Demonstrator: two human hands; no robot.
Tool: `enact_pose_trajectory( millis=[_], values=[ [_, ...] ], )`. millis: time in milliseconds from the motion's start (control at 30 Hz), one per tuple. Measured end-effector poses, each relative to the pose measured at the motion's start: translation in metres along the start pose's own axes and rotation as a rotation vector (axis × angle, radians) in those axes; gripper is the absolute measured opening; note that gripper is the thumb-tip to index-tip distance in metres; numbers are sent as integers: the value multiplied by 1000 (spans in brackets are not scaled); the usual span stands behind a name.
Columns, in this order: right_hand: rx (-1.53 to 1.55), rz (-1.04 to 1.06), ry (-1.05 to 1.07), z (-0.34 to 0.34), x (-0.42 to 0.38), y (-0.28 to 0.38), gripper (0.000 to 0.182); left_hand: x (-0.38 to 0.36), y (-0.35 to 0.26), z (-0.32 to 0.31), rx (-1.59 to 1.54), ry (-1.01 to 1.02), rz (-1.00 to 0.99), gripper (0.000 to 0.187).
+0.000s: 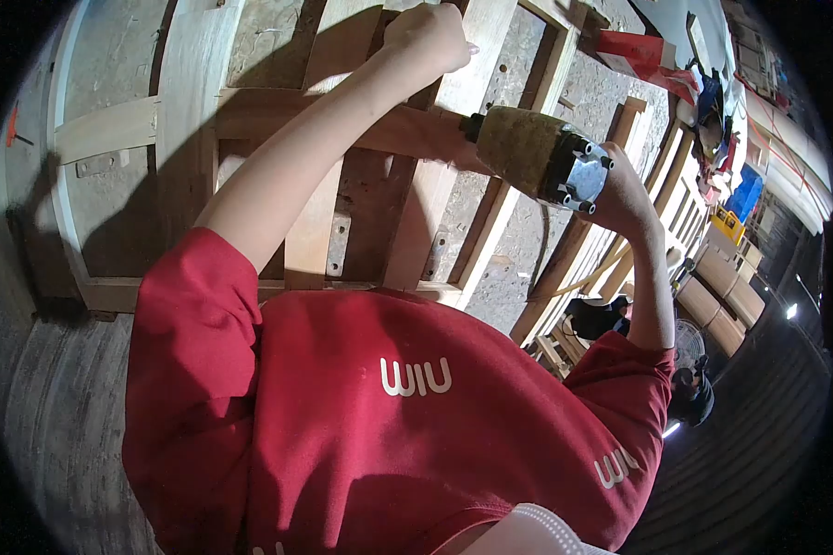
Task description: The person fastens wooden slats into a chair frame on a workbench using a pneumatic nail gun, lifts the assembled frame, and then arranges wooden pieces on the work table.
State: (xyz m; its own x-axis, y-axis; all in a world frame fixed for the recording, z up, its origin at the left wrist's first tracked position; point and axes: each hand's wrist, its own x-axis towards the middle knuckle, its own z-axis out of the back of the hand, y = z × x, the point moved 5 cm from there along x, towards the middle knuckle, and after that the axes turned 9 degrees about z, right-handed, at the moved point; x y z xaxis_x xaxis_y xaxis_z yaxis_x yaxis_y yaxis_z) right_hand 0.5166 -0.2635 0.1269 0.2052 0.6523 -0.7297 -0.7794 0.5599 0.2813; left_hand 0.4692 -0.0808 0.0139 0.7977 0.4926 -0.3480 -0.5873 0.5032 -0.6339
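Observation:
My right hand (pixel 626 199) is closed around what looks like a nail gun (pixel 528 148), with a worn yellowish body and a bolted end cap. Its dark nose points left, over a crosspiece of the wooden frame (pixel 393 129). The tool hides most of my right fingers and its handle. My left hand (pixel 426 39) is curled closed at the far side of the frame, over the pale slats. Whatever those fingers hold, if anything, is hidden. Across the frame, slats (pixel 190 120) run away from me and meet crosspieces.
A worn board surface (pixel 366 203) shows between the slats, with metal plates (pixel 339 245) on it. More wooden frames (pixel 662 176) stand at the right, near a red box (pixel 634 55). Other people (pixel 692 393) and a fan (pixel 687 342) are farther right.

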Motion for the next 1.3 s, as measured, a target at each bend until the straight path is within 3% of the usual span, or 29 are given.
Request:
enact_pose_trajectory(
  millis=[33,100,133,167,200,233,300,367,433,467,500,567,633,700,733,833,900,933,1033,1100,1167,1267,1300],
  values=[
    [60,-12,20,0,1,0,46,1,1,-1,3,27,8,31],
    [22,203,-175,0,-1,-1,39,0,-3,-2,-1,56,1,32],
    [75,162,-150,-4,1,-5,33,-2,-4,-3,46,37,22,29],
    [34,239,-267,-1,-6,4,27,-5,-3,-2,93,13,43,26],
    [43,234,-269,-10,-9,4,25,-4,0,-8,47,28,-31,38],
    [52,233,-269,-16,-11,7,23,-4,10,-24,44,15,-40,38],
    [238,43,-339,-27,-24,30,19,-7,16,-41,96,-241,-272,32],
    [401,4,-441,-46,-42,45,23,-67,-5,-9,-62,86,-143,19],
    [535,-98,-428,-76,-60,46,32,-117,10,-1,-286,25,-310,15],
    [692,-60,-521,-87,-69,52,29,-140,22,-3,-319,-8,-361,18],
    [640,19,-652,-100,-76,56,24,-161,32,0,-350,-44,-413,21],
    [1001,-226,-548,-122,-92,71,20,-192,47,11,-288,-10,-255,28],
    [1044,-275,-533,-156,-95,68,22,-209,65,15,-293,-29,-186,39],
    [1109,-313,-579,-173,-95,75,19,-226,74,25,-475,149,-6,42],
    [1126,-293,-612,-176,-95,80,19,-231,82,23,-479,119,-25,41],
    [1140,-278,-776,-184,-92,83,24,-249,101,19,-431,115,-68,37],
    [862,-248,-933,-193,-86,73,34,-264,102,26,-419,167,-93,37],
    [878,-319,-913,-188,-90,79,43,-270,107,25,-502,256,-42,37],
    [916,-355,-898,-187,-94,77,40,-284,121,25,-491,334,-111,37],
    [860,-383,-904,-185,-96,76,39,-292,129,31,-326,375,-168,36],
    [685,-380,-1046,-180,-100,82,39,-298,144,33,-328,446,-169,35],
    [632,-424,-1102,-175,-104,96,39,-302,154,45,-248,391,-295,33],
    [590,-453,-1114,-173,-108,102,39,-306,151,53,-192,441,-236,30]
  ],
)
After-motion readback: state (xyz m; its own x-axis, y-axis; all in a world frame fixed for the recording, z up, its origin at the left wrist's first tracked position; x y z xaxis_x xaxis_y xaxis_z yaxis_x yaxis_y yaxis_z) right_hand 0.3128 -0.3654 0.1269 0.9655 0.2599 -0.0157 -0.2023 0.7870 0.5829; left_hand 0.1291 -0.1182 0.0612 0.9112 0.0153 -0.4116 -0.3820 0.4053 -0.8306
